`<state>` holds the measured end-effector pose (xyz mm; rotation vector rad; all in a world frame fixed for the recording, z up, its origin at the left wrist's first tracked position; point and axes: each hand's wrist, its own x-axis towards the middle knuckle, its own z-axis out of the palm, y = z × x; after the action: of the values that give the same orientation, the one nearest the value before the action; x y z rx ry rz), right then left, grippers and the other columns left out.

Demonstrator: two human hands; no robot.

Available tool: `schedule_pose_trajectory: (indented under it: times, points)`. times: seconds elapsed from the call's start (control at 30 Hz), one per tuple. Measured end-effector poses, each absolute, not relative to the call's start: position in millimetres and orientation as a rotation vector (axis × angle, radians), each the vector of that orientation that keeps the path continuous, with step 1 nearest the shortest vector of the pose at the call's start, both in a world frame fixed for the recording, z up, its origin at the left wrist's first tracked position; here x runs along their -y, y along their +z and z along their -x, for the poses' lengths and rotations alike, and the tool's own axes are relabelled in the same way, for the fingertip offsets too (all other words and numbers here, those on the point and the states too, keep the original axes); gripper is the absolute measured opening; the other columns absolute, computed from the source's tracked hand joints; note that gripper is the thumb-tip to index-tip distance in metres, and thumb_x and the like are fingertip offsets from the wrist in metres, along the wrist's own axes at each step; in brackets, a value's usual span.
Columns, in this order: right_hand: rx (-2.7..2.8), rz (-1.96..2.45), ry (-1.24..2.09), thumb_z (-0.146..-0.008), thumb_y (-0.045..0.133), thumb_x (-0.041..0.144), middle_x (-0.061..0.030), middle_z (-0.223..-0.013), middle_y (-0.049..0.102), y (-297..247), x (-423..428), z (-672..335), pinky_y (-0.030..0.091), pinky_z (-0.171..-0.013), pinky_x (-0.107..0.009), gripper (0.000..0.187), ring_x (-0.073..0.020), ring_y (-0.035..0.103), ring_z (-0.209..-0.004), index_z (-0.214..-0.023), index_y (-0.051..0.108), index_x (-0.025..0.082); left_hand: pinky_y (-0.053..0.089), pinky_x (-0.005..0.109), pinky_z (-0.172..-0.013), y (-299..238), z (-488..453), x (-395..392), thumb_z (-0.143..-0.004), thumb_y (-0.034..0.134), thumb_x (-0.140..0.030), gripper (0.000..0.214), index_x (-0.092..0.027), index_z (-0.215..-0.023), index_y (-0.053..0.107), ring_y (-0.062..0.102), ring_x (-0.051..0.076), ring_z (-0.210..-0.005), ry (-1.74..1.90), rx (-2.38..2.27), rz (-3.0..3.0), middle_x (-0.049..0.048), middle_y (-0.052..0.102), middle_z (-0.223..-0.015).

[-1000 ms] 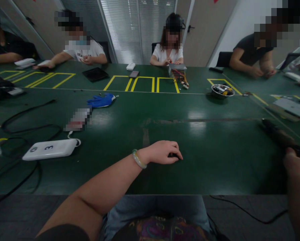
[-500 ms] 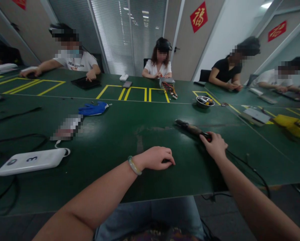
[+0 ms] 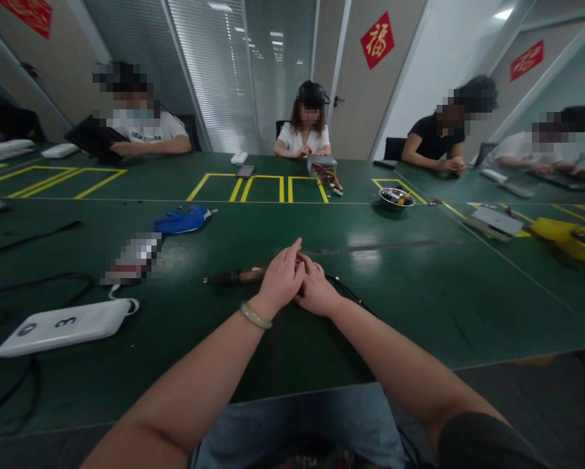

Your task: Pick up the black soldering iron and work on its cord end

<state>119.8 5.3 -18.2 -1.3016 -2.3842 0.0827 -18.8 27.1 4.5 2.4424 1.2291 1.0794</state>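
A corded electric screwdriver (image 3: 249, 275) lies sideways in front of me on the green table, its bit end pointing left. My left hand (image 3: 283, 275) is laid over the body of the screwdriver, fingers close together and curled across it. Pressed against the left fingers, my right hand (image 3: 316, 290) is closed around the rear part of the tool. Both hands hide most of the handle. From behind my right hand a black cord (image 3: 350, 294) runs back toward the table edge.
On the left are a white power bank (image 3: 72, 327), a phone-like device (image 3: 135, 257) cabled to it, and a blue glove (image 3: 181, 221). Farther off stand a metal bowl (image 3: 396, 198) of small parts and a grey box with wires (image 3: 322, 166). Several people sit across the table.
My right hand has brought the screwdriver left, turning it level, to meet my left hand, which now lies over it. Across the table, a person at the left has lifted a black tablet-like object.
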Motion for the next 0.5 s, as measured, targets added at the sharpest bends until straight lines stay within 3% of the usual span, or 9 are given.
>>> schedule_pose_trajectory:
  times: [0.07,0.17,0.27,0.37,0.5]
  points:
    - [2.368,1.289,0.064,-0.081,0.065,0.034,-0.0166,-0.148,0.026,-12.9,-0.7,-130.3,0.024,-0.110,-0.045,0.072,-0.0288,0.023,-0.136,-0.145,0.037,0.015,0.038,0.039,-0.110,3.5,19.5,-28.8,-0.096,0.038,-0.022,0.051,-0.018,-0.147,0.031,0.049,0.021,-0.126,1.035,-1.203,-2.476,0.0099,0.052,-0.137]
    - [2.267,1.400,0.006,-0.084,0.064,0.032,-0.0138,-0.140,0.037,-2.9,11.3,-152.8,0.031,-0.107,-0.044,0.062,-0.0282,0.034,-0.129,-0.141,0.043,0.019,0.039,0.038,-0.109,3.3,18.3,-27.6,-0.099,0.038,-0.030,0.044,-0.019,-0.142,0.039,0.049,0.021,-0.126,1.009,-1.216,-2.525,0.0086,0.053,-0.136]
    - [2.054,1.639,-0.116,-0.087,0.063,0.033,-0.0123,-0.120,0.050,-0.1,27.6,-177.8,0.038,-0.098,-0.044,0.041,-0.0284,0.046,-0.113,-0.125,0.056,0.020,0.039,0.041,-0.107,2.5,17.1,-25.7,-0.097,0.043,-0.035,0.040,-0.020,-0.133,0.049,0.051,0.023,-0.122,0.964,-1.268,-2.582,0.0080,0.057,-0.131]
    - [1.934,1.807,-0.191,-0.084,0.068,0.039,-0.0111,-0.107,0.054,-6.5,42.3,-200.9,0.041,-0.091,-0.042,0.032,-0.0285,0.050,-0.103,-0.107,0.061,0.017,0.038,0.043,-0.105,2.0,17.7,-24.3,-0.090,0.054,-0.035,0.039,-0.021,-0.126,0.055,0.054,0.025,-0.117,0.874,-1.245,-2.659,0.0078,0.060,-0.124]
    - [1.987,1.812,-0.058,-0.090,0.061,0.038,-0.0052,-0.092,0.058,-12.6,50.1,-215.9,0.042,-0.080,-0.035,0.018,-0.0205,0.055,-0.083,-0.091,0.063,0.020,0.041,0.043,-0.100,2.8,19.3,-22.8,-0.088,0.056,-0.031,0.032,-0.022,-0.119,0.059,0.057,0.024,-0.111,0.786,-1.227,-2.701,0.0068,0.063,-0.117]
